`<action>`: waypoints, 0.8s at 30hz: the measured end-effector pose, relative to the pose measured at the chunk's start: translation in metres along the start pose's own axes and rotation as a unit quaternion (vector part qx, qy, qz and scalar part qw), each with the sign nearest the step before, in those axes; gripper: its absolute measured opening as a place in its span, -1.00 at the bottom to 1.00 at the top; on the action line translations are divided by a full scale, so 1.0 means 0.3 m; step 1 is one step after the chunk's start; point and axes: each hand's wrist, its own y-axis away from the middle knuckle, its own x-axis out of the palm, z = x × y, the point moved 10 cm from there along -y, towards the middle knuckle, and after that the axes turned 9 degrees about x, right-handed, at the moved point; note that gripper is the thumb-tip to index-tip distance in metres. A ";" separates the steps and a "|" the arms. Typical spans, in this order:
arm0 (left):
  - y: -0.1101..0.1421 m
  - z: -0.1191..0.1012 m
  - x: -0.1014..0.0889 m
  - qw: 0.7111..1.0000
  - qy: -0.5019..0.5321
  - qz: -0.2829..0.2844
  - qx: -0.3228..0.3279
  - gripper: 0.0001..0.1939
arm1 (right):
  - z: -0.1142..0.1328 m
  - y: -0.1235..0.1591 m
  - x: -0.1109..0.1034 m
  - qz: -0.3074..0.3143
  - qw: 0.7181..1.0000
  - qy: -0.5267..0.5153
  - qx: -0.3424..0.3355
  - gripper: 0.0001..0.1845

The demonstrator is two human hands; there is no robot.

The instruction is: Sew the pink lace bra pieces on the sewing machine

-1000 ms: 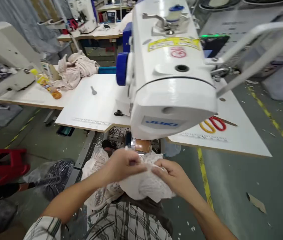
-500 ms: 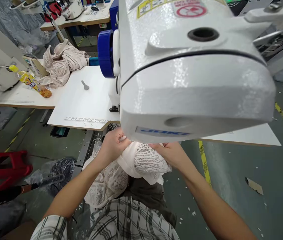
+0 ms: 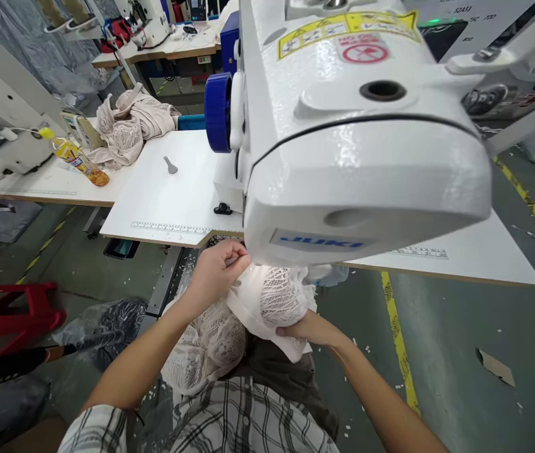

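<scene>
A cream lace bra [image 3: 282, 301] hangs below the head of a white sewing machine [image 3: 362, 179], one moulded cup facing up. My left hand [image 3: 218, 272] pinches its band edge close under the machine head, fingers closed. Lower and to the right, my right hand [image 3: 309, 328] grips the underside of the cup, with the thumb on the fabric and the other fingers hidden beneath it. More lace cups [image 3: 215, 346] of the same cream fabric lie across my lap on the left. The needle area is hidden behind the machine head.
The white machine table [image 3: 173, 201] carries a small grey tool [image 3: 170, 165]. Beyond it are a yellow-capped drink bottle [image 3: 76, 157] and a heap of cream garments [image 3: 130, 123]. A red stool [image 3: 12, 314] and a dark plastic bag [image 3: 123, 324] are on the floor at left.
My right hand has moved down and left, from the cup's upper right edge to its underside. The bra has turned slightly. My left hand keeps its pinch. The camera view has shifted a little.
</scene>
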 end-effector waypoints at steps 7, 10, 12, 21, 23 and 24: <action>0.008 0.000 0.004 1.000 -0.011 0.001 -0.016 -0.90 | -0.102 0.062 -0.005 -0.033 0.978 -0.207 0.007 -0.40; 0.008 0.000 0.013 1.000 -0.025 0.004 -0.004 -0.86 | -0.111 0.098 -0.035 -0.079 0.963 -0.259 0.001 -0.43; 0.012 0.004 0.010 1.000 -0.023 -0.003 0.003 -0.84 | -0.117 0.123 -0.060 -0.116 0.948 -0.296 0.007 -0.49; 0.127 -0.151 -0.021 0.973 -0.134 -0.088 0.167 -0.85 | -0.001 0.260 -0.149 -0.184 0.949 -0.251 -0.051 -0.53; 0.197 -0.271 0.038 0.952 -0.120 -0.060 0.276 -0.71 | 0.111 0.306 -0.124 -0.162 0.972 -0.142 -0.090 -0.57; 0.243 -0.339 0.083 0.932 -0.112 -0.028 0.345 -0.60 | 0.178 0.330 -0.091 -0.142 0.981 -0.066 -0.111 -0.55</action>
